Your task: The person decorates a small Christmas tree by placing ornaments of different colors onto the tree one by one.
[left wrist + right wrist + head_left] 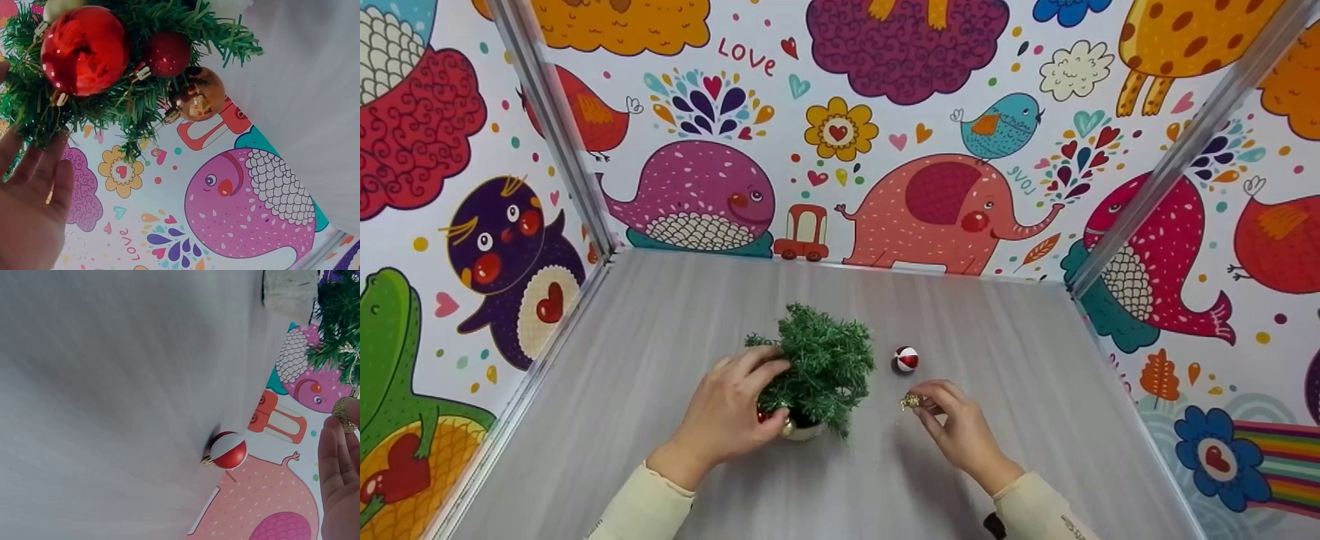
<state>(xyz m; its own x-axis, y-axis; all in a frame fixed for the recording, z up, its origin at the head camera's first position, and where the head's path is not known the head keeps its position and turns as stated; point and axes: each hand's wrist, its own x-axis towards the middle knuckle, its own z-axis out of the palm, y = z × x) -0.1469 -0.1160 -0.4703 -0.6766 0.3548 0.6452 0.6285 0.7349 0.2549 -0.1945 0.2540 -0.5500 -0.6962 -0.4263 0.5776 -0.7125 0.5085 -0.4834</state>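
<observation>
On the table (660, 315), the tree (832, 356) is touched at its left by the wide-spread left hand (731, 409); a large red bauble (84, 50) is fully shown only from the left wrist. Rightward, a red-and-white ball (907, 359) is seen; nearer, a gold bauble (912, 400) is pinched by the right hand (964, 435).

Tree (821, 367): green, bushy, upright in pale pot (289, 292), midway between left and right edges of desk (997, 322); hung with red and gold baubles (84, 50). Glitter bauble (913, 400): gold, pinched above desk, between tree and right edge.
</observation>
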